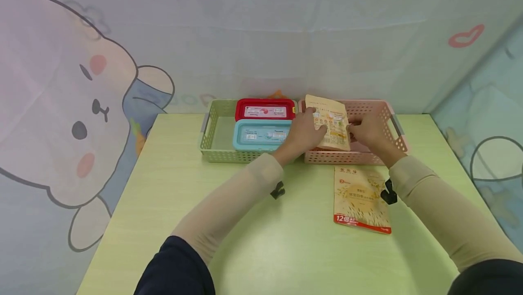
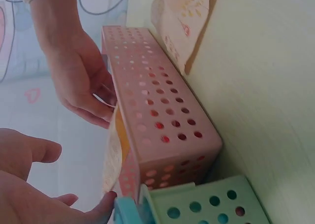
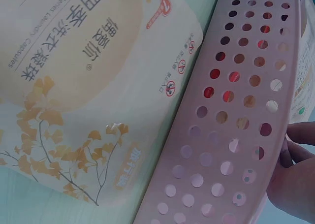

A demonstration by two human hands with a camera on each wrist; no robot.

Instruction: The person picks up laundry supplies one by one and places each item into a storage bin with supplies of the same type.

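Note:
A tan printed pouch (image 1: 333, 120) stands tilted in the left part of the pink perforated basket (image 1: 367, 159), its top rising above the rim. My left hand (image 1: 301, 129) is at the pouch's left side, thumb spread from the other fingers, a fingertip touching its edge in the left wrist view. With its fingertips, my right hand (image 1: 369, 131) pinches the pouch's right edge above the basket. In the right wrist view, these fingers (image 3: 298, 134) show just beyond the basket rim. Red and orange patches show through the basket's holes; what lies beneath the pouch is mostly hidden.
On the table in front of the pink basket lies a flat laundry capsule pouch (image 1: 361, 199) with a red bottom band. Left of that basket stands a green basket (image 1: 222, 156), holding a red-lidded box (image 1: 265, 112) and a light blue-lidded box (image 1: 261, 136). A patterned cloth hangs behind.

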